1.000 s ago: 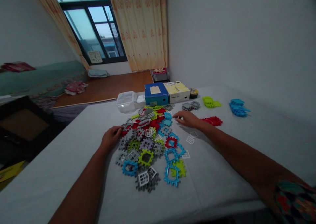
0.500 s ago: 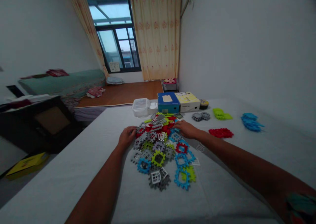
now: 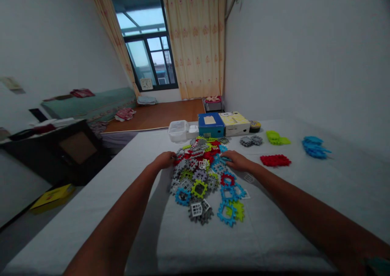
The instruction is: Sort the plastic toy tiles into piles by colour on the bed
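Left hand (image 3: 165,160) and right hand (image 3: 239,161), palms down and holding nothing, flank a pile of toothed plastic tiles (image 3: 202,177) mid-sheet (image 3: 304,166); light, even pressure from the 2 sides likely avoids scattering.

I've got the tile pile (image 3: 199,178) jammed between my left hand (image 3: 166,160) and right hand (image 3: 239,161); boxes (image 3: 222,125) block beyond, bare sheet (image 3: 91,211) outside left.

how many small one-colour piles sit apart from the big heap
4: grey pile beyond the right hand, green pile to its right, red pile nearer the camera, blue pile farthest right. None looks hidden.
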`<state>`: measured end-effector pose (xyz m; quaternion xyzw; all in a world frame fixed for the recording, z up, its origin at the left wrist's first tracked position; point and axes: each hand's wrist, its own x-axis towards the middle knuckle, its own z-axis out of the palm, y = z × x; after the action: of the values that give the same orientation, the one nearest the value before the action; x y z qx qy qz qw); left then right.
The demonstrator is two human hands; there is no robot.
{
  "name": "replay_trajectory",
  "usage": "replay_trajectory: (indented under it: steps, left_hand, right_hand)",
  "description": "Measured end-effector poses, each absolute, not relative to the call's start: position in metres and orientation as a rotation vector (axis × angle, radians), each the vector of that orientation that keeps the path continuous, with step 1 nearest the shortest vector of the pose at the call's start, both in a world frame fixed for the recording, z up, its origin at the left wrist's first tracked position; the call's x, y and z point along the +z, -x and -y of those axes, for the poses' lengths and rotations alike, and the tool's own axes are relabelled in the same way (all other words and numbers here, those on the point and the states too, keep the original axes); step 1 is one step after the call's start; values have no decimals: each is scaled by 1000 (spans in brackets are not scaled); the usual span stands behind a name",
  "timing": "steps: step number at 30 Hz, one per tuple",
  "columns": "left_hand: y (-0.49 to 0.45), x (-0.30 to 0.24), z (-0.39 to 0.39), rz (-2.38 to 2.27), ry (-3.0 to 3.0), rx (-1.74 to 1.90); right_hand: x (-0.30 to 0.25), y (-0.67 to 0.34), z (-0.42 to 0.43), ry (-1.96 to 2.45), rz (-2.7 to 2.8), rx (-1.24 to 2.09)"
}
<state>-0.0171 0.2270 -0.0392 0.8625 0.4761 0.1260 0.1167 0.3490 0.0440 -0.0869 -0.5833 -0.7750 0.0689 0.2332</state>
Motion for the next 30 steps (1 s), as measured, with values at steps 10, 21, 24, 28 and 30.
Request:
replay_trajectory:
  steps: [10, 21, 24, 28, 30]
  left_hand:
    - [13, -76, -225, -1373, -2374, 764]
    - [20, -92, -224, -1254, -2088, 976]
    - [23, -89, -223, -1250, -2048, 994]
    - [26, -85, -222, -1250, -1978, 999]
    - [26, -83, -222, -1242, -1976, 972]
  right_hand:
    - [-102, -356, -28, 1727, 1805, 259]
    - [-104, -347, -24, 1720, 1800, 42]
    - [-105, -346, -26, 1769, 1717, 21]
    - [-105, -345, -29, 1789, 1713, 34]
    - [-105, -345, -31, 1792, 1729, 43]
